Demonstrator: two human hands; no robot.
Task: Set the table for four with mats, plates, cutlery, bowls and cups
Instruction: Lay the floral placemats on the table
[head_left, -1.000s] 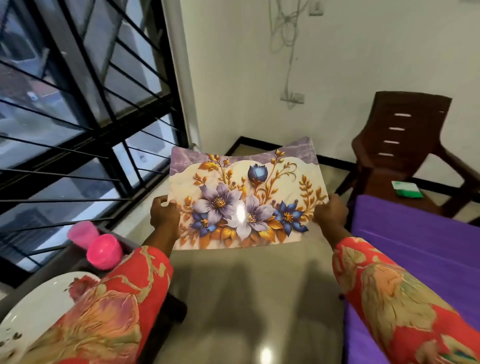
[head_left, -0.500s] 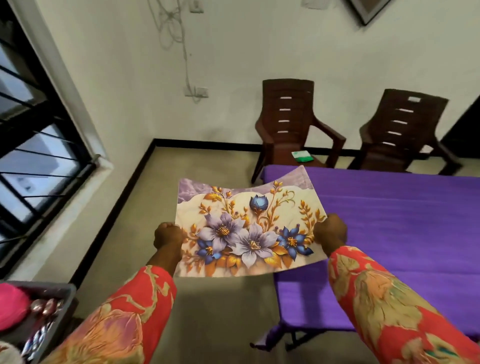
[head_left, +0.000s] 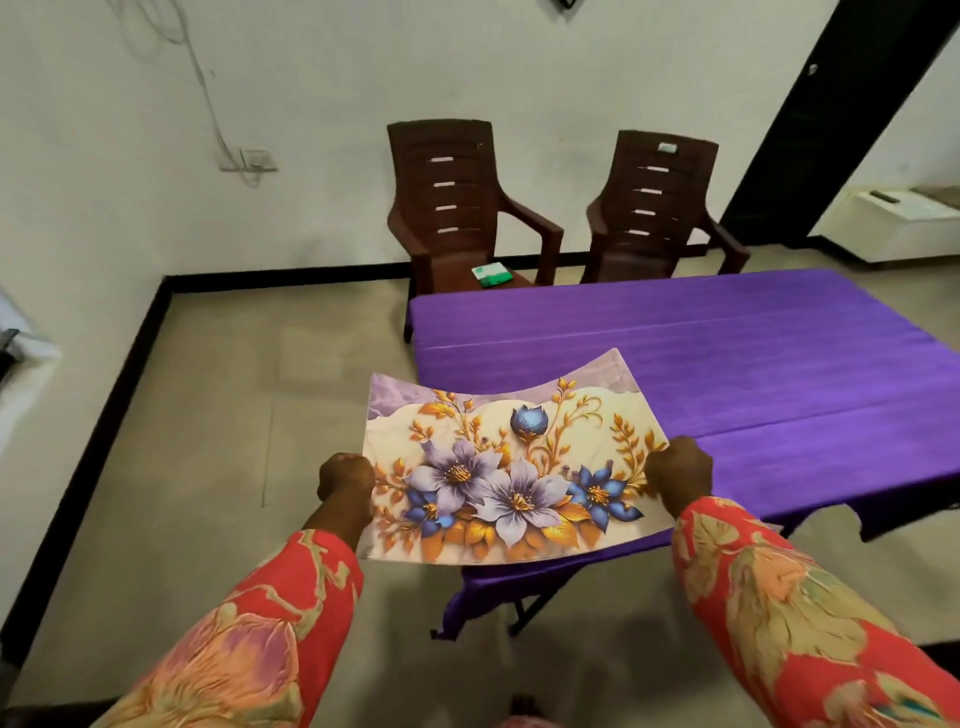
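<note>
Our left hand (head_left: 347, 480) grips left edge of floral mat (head_left: 511, 467), fingers curled round it; our right hand (head_left: 679, 467) grips right edge likewise. Mat in air, sagging in middle, partly over near-left corner of table (head_left: 753, 364), not laid. Purple cloth bare in what we see: no plates, cutlery, bowls, cups there. We judge task barely begun; first mat not yet placed. Two brown chairs (head_left: 457, 208) beyond far edge.

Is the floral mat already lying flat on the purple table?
No, both the left hand and the right hand hold the floral mat in the air, bowed, over the near corner of the purple table.
</note>
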